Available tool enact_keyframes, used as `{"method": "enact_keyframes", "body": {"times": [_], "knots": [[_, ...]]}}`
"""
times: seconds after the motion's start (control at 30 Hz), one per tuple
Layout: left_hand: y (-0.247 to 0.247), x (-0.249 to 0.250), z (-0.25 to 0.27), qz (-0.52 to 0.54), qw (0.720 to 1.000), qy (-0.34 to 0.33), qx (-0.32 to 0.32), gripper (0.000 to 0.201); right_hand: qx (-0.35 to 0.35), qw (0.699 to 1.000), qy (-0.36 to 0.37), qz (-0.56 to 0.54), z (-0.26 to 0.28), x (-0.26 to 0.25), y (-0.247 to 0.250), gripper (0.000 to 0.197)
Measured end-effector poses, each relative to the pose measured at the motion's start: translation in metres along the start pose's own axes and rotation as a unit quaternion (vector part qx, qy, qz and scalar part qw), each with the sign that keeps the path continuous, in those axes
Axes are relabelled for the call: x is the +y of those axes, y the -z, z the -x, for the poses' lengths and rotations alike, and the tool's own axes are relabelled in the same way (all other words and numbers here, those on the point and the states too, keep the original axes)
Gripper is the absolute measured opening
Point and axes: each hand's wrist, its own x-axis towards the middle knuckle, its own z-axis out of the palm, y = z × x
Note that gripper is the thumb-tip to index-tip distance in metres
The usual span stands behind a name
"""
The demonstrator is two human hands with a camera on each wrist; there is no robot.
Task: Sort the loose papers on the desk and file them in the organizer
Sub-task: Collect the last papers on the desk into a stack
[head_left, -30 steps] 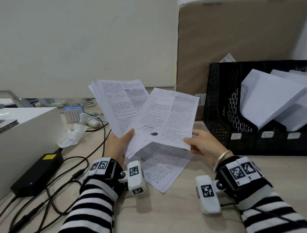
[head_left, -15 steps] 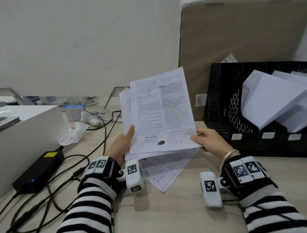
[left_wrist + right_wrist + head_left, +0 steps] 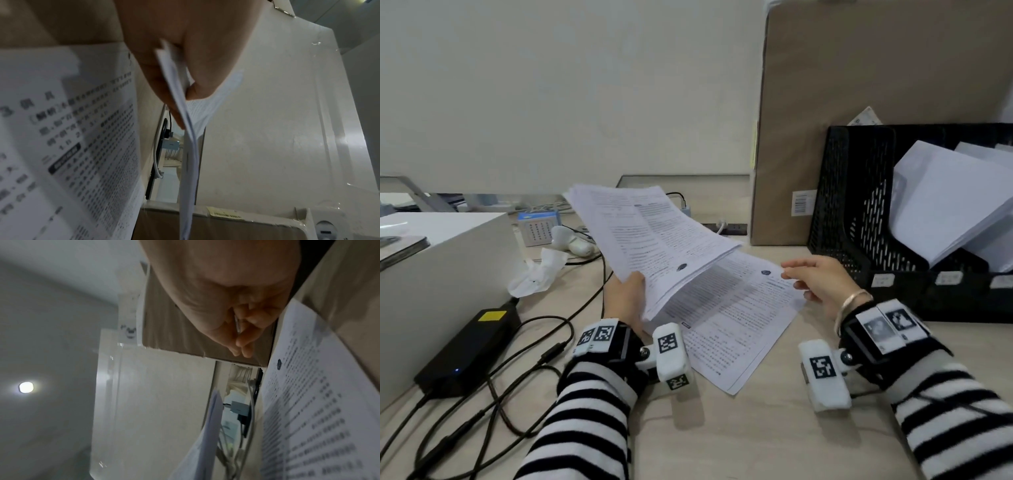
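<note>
White printed paper fills the middle of a pale wood-grain desk (image 3: 739, 438). The person's left hand (image 3: 625, 296) holds a thin sheaf of sheets (image 3: 654, 240) by its lower left corner, thumb on top and fingers underneath, so the sheaf lifts off the desk and fans slightly along its free edges. The left wrist view shows the same pinch edge-on: the layered sheet edges run between thumb and fingers.

Under the sheaf lies a single loose sheet (image 3: 736, 329), flat on the desk, covered in dense small black print with a small dark round mark near its far right corner. The right hand (image 3: 822, 281) is at that corner, fingers gently curled. In the right wrist view the fingertips (image 3: 242, 344) are drawn together just beside the sheet's edge; whether they actually grip the paper cannot be told.

To the right of the loose sheet stands a black plastic organizer (image 3: 859, 219) with perforated mesh walls and small white labels on its front. Plain white stacks of paper (image 3: 948, 202) lean at an angle inside its compartments. Behind the loose sheet, a tall brown cardboard box (image 3: 859, 85) stands against the organizer.

To the left of the loose sheet are a matte black rectangular power brick (image 3: 469, 346) with a yellow label and looping black cables (image 3: 524, 387), a crumpled white tissue (image 3: 537, 274), and a smooth white box (image 3: 441, 260). Both forearms wear black-and-white striped knit sleeves (image 3: 585, 418), with strapped-on wrist devices bearing square black-and-white coded markers.
</note>
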Motion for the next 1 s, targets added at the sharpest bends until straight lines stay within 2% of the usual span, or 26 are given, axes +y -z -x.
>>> {"method": "enact_keyframes", "body": {"times": [0.07, 0.1, 0.17, 0.3, 0.37, 0.57, 0.6, 0.67, 0.73, 0.8, 0.83, 0.9, 1.0], "knots": [[0.002, -0.003, -0.007, 0.005, 1.0, -0.005, 0.009, 0.011, -0.02, 0.997, -0.006, 0.078, -0.021, -0.009, -0.01, 0.011], [0.003, -0.006, -0.011, 0.004, 1.0, -0.003, 0.009, 0.018, -0.027, 0.992, -0.003, 0.124, -0.032, -0.014, -0.016, 0.01], [0.004, -0.01, -0.014, 0.014, 1.0, -0.009, 0.004, 0.019, -0.034, 0.972, 0.008, 0.233, -0.051, -0.024, -0.027, 0.006], [0.002, -0.01, -0.008, 0.025, 0.999, -0.025, -0.013, 0.016, -0.038, 0.892, 0.014, 0.451, -0.088, -0.031, -0.044, 0.045], [0.001, -0.01, -0.008, 0.028, 0.999, -0.028, -0.009, 0.019, -0.047, 0.869, 0.002, 0.493, -0.102, -0.028, -0.047, 0.053], [-0.002, -0.011, -0.017, 0.039, 0.998, -0.04, -0.005, 0.018, -0.048, 0.831, -0.013, 0.555, -0.121, -0.012, -0.049, 0.042], [-0.002, -0.012, -0.019, 0.043, 0.998, -0.039, 0.005, 0.02, -0.036, 0.84, -0.008, 0.542, -0.116, -0.015, -0.046, 0.034], [-0.002, -0.01, -0.018, 0.062, 0.997, -0.036, 0.03, 0.023, 0.007, 0.888, 0.009, 0.46, -0.101, -0.023, -0.035, 0.013], [-0.001, -0.007, -0.016, 0.079, 0.994, -0.042, 0.055, 0.018, 0.082, 0.94, 0.042, 0.329, -0.089, -0.029, -0.02, 0.018], [-0.001, -0.002, -0.013, 0.095, 0.99, -0.058, 0.081, 0.022, 0.144, 0.971, 0.073, 0.178, -0.072, -0.032, -0.005, 0.013], [0.0, -0.002, -0.012, 0.095, 0.989, -0.07, 0.094, 0.028, 0.156, 0.979, 0.08, 0.104, -0.061, -0.032, 0.001, 0.005], [0.001, -0.003, -0.014, 0.089, 0.985, -0.078, 0.125, 0.033, 0.15, 0.984, 0.081, -0.051, -0.039, -0.029, 0.009, 0.004], [0.002, -0.007, -0.012, 0.062, 0.987, -0.078, 0.125, 0.033, 0.108, 0.962, 0.069, -0.242, -0.001, -0.018, 0.006, 0.008]]}}
